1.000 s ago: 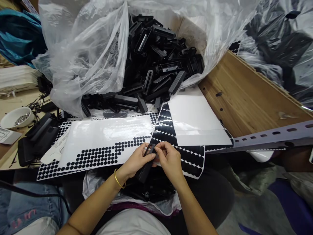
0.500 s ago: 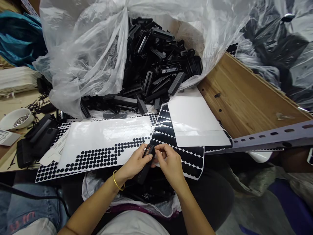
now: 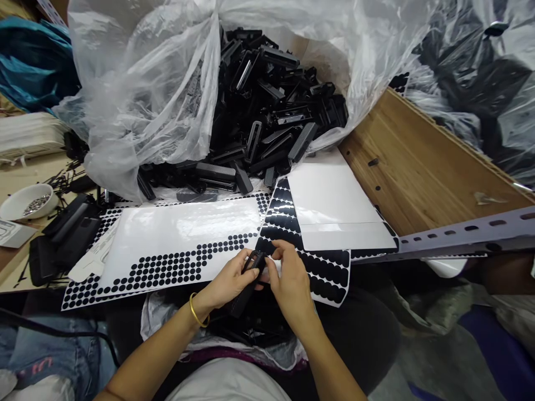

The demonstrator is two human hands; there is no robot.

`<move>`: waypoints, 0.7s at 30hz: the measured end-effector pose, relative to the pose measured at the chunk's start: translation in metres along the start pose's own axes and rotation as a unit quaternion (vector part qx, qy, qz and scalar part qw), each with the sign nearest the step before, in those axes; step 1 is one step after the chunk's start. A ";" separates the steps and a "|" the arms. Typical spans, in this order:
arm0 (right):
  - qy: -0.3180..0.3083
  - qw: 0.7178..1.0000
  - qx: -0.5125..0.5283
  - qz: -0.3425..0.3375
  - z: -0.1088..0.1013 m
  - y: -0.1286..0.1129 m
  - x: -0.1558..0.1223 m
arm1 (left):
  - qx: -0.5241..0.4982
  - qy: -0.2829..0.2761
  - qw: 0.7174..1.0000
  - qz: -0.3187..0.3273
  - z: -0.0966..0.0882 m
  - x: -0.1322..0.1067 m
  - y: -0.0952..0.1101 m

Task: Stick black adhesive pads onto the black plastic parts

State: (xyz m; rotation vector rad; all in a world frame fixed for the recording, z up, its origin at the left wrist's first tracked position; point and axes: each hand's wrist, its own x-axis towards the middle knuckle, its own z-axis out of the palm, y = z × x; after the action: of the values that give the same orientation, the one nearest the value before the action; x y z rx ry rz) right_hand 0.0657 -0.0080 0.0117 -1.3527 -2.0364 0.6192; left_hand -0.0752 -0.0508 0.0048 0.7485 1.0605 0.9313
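Note:
My left hand (image 3: 229, 283), with a gold bangle on the wrist, is wrapped around a long black ribbed plastic part (image 3: 246, 289) held over my lap. My right hand (image 3: 288, 277) pinches at the top end of that same part, fingers pressed together; whether a dot sticker sits under them I cannot tell. Just beyond my hands lie white sheets of round black dot stickers (image 3: 167, 262), with another dot sheet (image 3: 321, 273) to the right.
A big clear plastic bag (image 3: 146, 89) spilling a heap of black plastic parts (image 3: 271, 100) fills the back. A wooden board (image 3: 418, 167) and a grey perforated metal rail (image 3: 468, 231) lie right. A white bowl of small metal bits (image 3: 27, 201) and black parts (image 3: 62, 234) sit left.
My right hand has shifted slightly up and closed tighter over the top of the black part; the left hand holds it steady as before.

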 end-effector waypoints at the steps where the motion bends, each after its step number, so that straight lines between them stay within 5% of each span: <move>1: 0.010 1.000 0.007 0.011 -0.004 0.003 0.001 | 0.007 -0.032 0.999 -0.014 -0.002 -0.005 0.001; 4: 0.026 0.998 0.034 0.044 -0.017 0.012 0.004 | 0.099 -0.156 0.983 -0.014 -0.015 -0.016 0.011; 6: 0.012 0.997 0.053 0.050 -0.021 0.013 0.008 | 0.168 -0.164 0.972 0.025 -0.029 -0.013 0.022; 7: -0.002 0.997 0.066 0.047 -0.020 0.012 0.009 | 0.196 -0.117 0.972 0.052 -0.037 -0.007 0.029; 9: -0.040 0.994 0.097 0.027 -0.012 0.007 0.012 | 0.262 0.077 0.955 0.117 -0.059 0.010 0.043; 11: -0.074 0.990 0.122 0.001 0.001 0.002 0.013 | 0.386 0.268 0.865 0.175 -0.084 0.031 0.057; 13: -0.096 0.987 0.128 -0.023 0.015 0.000 0.015 | 0.512 0.374 0.755 0.168 -0.108 0.050 0.067; 16: -0.102 0.990 0.096 -0.031 0.025 0.007 0.018 | 0.604 0.413 0.669 0.134 -0.136 0.066 0.074; 21: -0.111 0.994 -0.006 -0.003 0.015 0.022 0.022 | 0.629 0.409 0.644 0.150 -0.154 0.066 0.078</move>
State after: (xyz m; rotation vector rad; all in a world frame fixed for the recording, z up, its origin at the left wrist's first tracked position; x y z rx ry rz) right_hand 0.0627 0.0199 -0.0089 -1.3351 -2.2212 0.7865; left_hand -0.2281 0.0531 -0.0030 1.7662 2.5578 0.6746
